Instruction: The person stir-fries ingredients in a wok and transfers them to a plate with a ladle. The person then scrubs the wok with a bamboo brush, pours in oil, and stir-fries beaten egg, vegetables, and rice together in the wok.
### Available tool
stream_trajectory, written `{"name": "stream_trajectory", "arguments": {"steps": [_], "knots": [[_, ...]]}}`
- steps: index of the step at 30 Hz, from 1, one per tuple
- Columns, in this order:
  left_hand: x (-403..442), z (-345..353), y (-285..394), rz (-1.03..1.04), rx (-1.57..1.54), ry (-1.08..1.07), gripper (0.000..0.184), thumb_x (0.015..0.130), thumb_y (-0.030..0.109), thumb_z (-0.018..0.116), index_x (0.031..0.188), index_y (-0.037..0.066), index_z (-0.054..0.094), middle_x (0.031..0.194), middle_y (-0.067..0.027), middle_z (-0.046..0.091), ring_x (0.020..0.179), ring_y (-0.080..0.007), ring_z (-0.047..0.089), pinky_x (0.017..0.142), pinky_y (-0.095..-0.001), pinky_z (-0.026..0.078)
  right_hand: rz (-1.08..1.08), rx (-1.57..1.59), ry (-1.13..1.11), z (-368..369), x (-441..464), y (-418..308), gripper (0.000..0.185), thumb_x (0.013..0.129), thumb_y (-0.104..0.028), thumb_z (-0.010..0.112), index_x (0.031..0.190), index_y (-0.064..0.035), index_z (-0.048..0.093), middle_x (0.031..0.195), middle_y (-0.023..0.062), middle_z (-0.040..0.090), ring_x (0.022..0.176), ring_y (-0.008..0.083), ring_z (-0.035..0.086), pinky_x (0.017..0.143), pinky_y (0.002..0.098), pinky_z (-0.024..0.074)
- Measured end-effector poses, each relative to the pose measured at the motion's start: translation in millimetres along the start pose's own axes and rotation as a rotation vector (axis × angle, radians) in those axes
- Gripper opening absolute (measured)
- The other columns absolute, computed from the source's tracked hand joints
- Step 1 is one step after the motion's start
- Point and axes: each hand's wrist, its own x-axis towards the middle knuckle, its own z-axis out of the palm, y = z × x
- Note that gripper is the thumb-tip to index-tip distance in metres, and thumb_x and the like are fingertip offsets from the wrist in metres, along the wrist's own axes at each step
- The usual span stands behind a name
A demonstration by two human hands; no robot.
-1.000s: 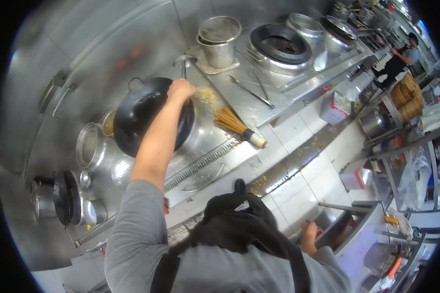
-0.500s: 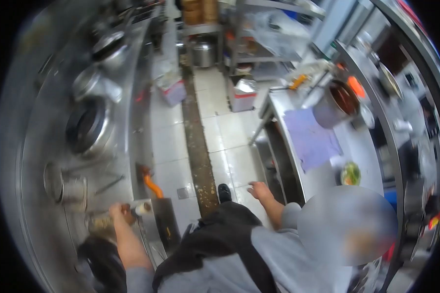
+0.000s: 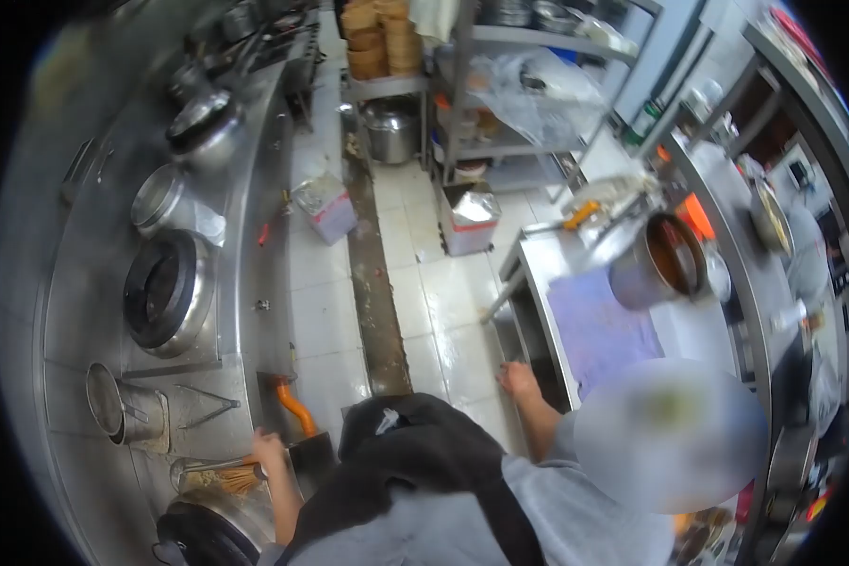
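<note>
1. From where I stand, the person has turned from the cooking range toward the tiled aisle; a second ago the left hand [image 3: 269, 453] was over the big round black metal wok [image 3: 196, 540], and now it is at the front edge of the stainless-steel surface [image 3: 181, 379].
2. The long-handled silvery metal ladle [image 3: 219, 462] has swung about. Its handle used to run toward the wok; now it lies across the surface, bowl on the wall side, handle end right by the left hand.
3. Just beside that handle lies the tan bamboo-strip brush [image 3: 240, 481], between the ladle and the wok.
4. I can't tell whether the left hand grips the ladle, touches the brush or has released both; the fingers overlap the handle ends. It does mean the hand is no longer working over the wok.
5. The right hand [image 3: 519, 380] hangs free, fingers loosely bent, nothing in it, near the white-topped surface [image 3: 693, 335] that carries a flat purple cloth [image 3: 604, 325] and a tall metal pot with reddish-brown contents [image 3: 643, 274].
6. As for writing, two white-and-red square containers [image 3: 328, 212] stand on the floor, but any print on them is too blurred to read. I can make out no brand anywhere.
</note>
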Motion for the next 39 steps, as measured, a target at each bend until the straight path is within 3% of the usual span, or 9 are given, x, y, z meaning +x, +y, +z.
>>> {"name": "stream_trajectory", "arguments": {"steps": [6, 10, 17, 21, 23, 25, 27, 32, 39], "knots": [[51, 82, 34, 0.268, -0.01, -0.025, 0.037, 0.073, 0.008, 0.059, 0.109, -0.001, 0.059, 0.083, -0.0163, 0.066, 0.071, -0.0272, 0.064, 0.067, -0.0351, 0.051, -0.209, -0.037, -0.071, 5, 87, -93, 0.039, 0.081, -0.03, 0.064, 0.115, -0.0112, 0.063, 0.107, 0.0172, 0.065, 0.103, 0.0342, 0.059, 0.092, 0.0407, 0.0461], [138, 115, 77, 0.019, -0.383, -0.189, 0.034, 0.077, 0.01, 0.057, 0.108, -0.003, 0.059, 0.073, -0.0106, 0.062, 0.051, -0.0171, 0.059, 0.043, -0.0305, 0.046, -0.303, 0.071, 0.07, -18, 142, -132, 0.036, 0.081, -0.031, 0.063, 0.11, -0.0098, 0.065, 0.101, 0.0174, 0.066, 0.098, 0.0341, 0.061, 0.088, 0.0403, 0.048], [261, 171, 263, -0.013, -0.513, -0.542, 0.035, 0.087, 0.028, 0.051, 0.103, -0.001, 0.06, 0.072, -0.0089, 0.061, 0.047, -0.0172, 0.057, 0.039, -0.029, 0.039, 0.143, -0.047, -0.024, -56, 179, -74, 0.03, 0.077, -0.031, 0.068, 0.088, -0.004, 0.068, 0.091, 0.0186, 0.065, 0.089, 0.0363, 0.061, 0.079, 0.046, 0.0486], [299, 229, 404, -0.007, -0.578, -0.728, 0.042, 0.089, 0.041, 0.048, 0.098, 0.002, 0.061, 0.074, -0.0098, 0.063, 0.045, -0.0168, 0.055, 0.039, -0.0298, 0.039, 0.077, 0.099, 0.222, 6, 160, 16, 0.026, 0.075, -0.024, 0.067, 0.068, 0.0011, 0.066, 0.063, 0.018, 0.062, 0.057, 0.0304, 0.065, 0.055, 0.041, 0.0521], [307, 251, 494, 0.063, -0.647, -0.89, 0.044, 0.09, 0.04, 0.049, 0.111, 0.003, 0.058, 0.08, -0.0101, 0.064, 0.05, -0.0168, 0.058, 0.038, -0.0297, 0.039, 0.068, 0.038, 0.216, -5, 131, -13, 0.022, 0.073, -0.02, 0.064, 0.068, 0.0013, 0.065, 0.063, 0.0186, 0.063, 0.059, 0.0336, 0.065, 0.056, 0.0424, 0.0518], [305, 270, 589, 0.122, -0.777, -0.957, 0.05, 0.089, 0.038, 0.052, 0.126, 0.004, 0.049, 0.089, -0.0097, 0.064, 0.063, -0.0161, 0.062, 0.043, -0.0286, 0.042, -0.014, -0.15, 0.224, 16, 137, -6, 0.018, 0.073, -0.015, 0.061, 0.076, 0.001, 0.069, 0.071, 0.022, 0.064, 0.069, 0.0376, 0.066, 0.065, 0.0445, 0.0524], [302, 269, 686, 0.249, -0.8, -1.035, 0.058, 0.089, 0.036, 0.055, 0.135, 0.004, 0.04, 0.1, -0.0093, 0.062, 0.075, -0.0166, 0.062, 0.052, -0.0277, 0.046, 0.208, 0.142, 0.135, -2, 149, -51, 0.022, 0.073, -0.011, 0.057, 0.088, -0.0008, 0.07, 0.083, 0.0256, 0.065, 0.083, 0.0398, 0.064, 0.077, 0.0451, 0.0507], [322, 324, 890, 0.326, -0.946, -1.072, 0.058, 0.086, 0.033, 0.061, 0.133, 0.004, 0.042, 0.108, -0.0083, 0.06, 0.092, -0.0168, 0.058, 0.066, -0.0313, 0.049, 0.151, 0.227, 0.175, -48, 271, -88, 0.029, 0.077, -0.016, 0.059, 0.103, -0.0056, 0.068, 0.091, 0.0204, 0.067, 0.088, 0.0355, 0.064, 0.08, 0.0397, 0.0496], [335, 339, 1018, 0.421, -1.007, -0.968, 0.021, 0.085, 0.022, 0.063, 0.098, 0.006, 0.059, 0.094, -0.004, 0.061, 0.088, -0.0143, 0.057, 0.072, -0.03, 0.045, -0.007, 0.432, 0.295, -232, 465, -150, 0.033, 0.083, -0.02, 0.062, 0.112, -0.0033, 0.063, 0.073, 0.0124, 0.068, 0.07, 0.0213, 0.066, 0.067, 0.0324, 0.0506]]}}
